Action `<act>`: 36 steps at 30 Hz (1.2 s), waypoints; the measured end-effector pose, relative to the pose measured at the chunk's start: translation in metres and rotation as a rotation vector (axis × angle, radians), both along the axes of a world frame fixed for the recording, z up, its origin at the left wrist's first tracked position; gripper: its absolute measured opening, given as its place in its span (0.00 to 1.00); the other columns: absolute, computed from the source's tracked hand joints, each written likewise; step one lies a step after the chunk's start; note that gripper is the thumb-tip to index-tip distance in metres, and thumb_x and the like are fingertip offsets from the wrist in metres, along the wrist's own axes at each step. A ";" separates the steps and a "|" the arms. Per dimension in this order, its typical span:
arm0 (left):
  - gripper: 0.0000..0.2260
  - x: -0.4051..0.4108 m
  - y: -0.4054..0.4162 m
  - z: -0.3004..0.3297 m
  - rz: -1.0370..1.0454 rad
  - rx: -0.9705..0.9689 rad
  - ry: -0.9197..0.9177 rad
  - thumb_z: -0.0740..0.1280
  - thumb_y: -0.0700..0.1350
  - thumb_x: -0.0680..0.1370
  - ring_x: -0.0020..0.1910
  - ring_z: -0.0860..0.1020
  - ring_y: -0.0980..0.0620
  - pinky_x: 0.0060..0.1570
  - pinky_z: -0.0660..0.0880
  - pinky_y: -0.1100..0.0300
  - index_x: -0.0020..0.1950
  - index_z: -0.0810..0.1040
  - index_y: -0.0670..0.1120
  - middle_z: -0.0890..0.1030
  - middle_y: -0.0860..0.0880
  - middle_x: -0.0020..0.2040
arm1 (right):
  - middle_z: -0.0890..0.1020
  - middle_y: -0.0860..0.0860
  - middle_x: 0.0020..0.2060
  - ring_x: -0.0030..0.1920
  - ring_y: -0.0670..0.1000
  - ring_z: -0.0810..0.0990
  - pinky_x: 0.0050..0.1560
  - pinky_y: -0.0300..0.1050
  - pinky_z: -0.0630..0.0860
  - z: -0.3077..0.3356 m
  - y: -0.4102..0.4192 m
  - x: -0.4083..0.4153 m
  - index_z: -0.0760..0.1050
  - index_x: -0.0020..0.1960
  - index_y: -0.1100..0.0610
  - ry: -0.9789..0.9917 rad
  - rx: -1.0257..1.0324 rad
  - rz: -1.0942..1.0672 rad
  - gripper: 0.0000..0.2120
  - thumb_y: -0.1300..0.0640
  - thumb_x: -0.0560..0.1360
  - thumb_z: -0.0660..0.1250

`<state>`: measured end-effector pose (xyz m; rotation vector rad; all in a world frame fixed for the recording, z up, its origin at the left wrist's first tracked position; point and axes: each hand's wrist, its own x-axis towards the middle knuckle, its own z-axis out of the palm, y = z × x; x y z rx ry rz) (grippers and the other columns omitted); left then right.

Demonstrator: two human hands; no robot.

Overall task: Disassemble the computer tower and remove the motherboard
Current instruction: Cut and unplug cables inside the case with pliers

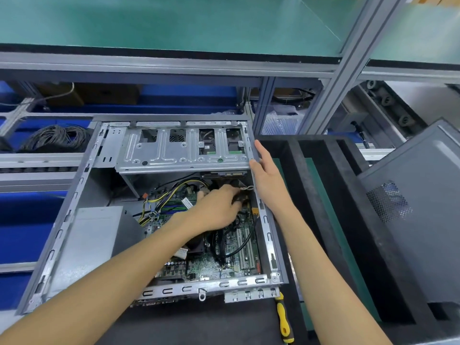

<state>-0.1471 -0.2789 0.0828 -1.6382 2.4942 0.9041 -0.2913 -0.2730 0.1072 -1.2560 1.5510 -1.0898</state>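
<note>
Nearest, a yellow-and-black-handled screwdriver [283, 319] lies on the dark mat of the bench [211, 327], just beside the near right corner of the open grey metal computer tower [57, 235], probably parked there within reach for the board screws that must come later. The tower lies on its side with its opening upward, which gives the person a straight reach down to the green motherboard [211, 265] bolted flat to the bottom of the case, not yet removed and with black cables looped across it. The left hand [219, 207] reaches across the board toward its far right part, fingers curled down among the wires; it seems to pinch a cable or plug there, though what it grasps is hidden by the knuckles. My reading is that connectors are being pulled free before the board can lift. The right hand [263, 168] rests on the case's right rim with fingers nearly straight and the thumb hooked over the edge, likely steadying the case against that tug. A bundle of yellow and black power wires [164, 195] runs across the board's far left part. Farther, the silver perforated drive cage [181, 148] spans the far end, and the removed grey side panel [418, 207] leans at the right, kept clear of the work.
</note>
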 end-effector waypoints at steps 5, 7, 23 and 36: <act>0.17 0.055 0.011 0.030 -0.133 -0.059 0.026 0.56 0.42 0.82 0.71 0.66 0.51 0.71 0.61 0.44 0.68 0.74 0.54 0.71 0.55 0.71 | 0.73 0.52 0.69 0.61 0.45 0.75 0.55 0.37 0.72 0.011 0.000 0.007 0.54 0.82 0.49 0.329 -0.016 0.003 0.25 0.55 0.86 0.52; 0.16 0.076 0.008 0.038 -0.005 -0.170 0.035 0.58 0.39 0.81 0.67 0.71 0.49 0.68 0.65 0.47 0.63 0.77 0.52 0.75 0.51 0.65 | 0.65 0.55 0.76 0.70 0.53 0.71 0.66 0.48 0.70 0.018 -0.001 0.014 0.61 0.79 0.53 0.498 -0.066 -0.033 0.23 0.60 0.85 0.54; 0.09 0.102 -0.038 0.002 0.217 -0.070 0.010 0.62 0.39 0.80 0.54 0.79 0.41 0.40 0.68 0.69 0.57 0.79 0.46 0.82 0.45 0.47 | 0.78 0.61 0.60 0.58 0.63 0.77 0.57 0.56 0.76 -0.001 0.020 0.082 0.73 0.63 0.62 0.907 0.167 0.815 0.14 0.63 0.80 0.57; 0.17 0.086 -0.061 -0.020 0.089 -0.159 -0.329 0.63 0.40 0.79 0.50 0.78 0.40 0.42 0.70 0.56 0.68 0.72 0.43 0.79 0.39 0.56 | 0.77 0.61 0.51 0.41 0.57 0.75 0.36 0.46 0.70 -0.007 0.014 0.076 0.75 0.61 0.63 0.796 0.323 0.801 0.13 0.61 0.81 0.57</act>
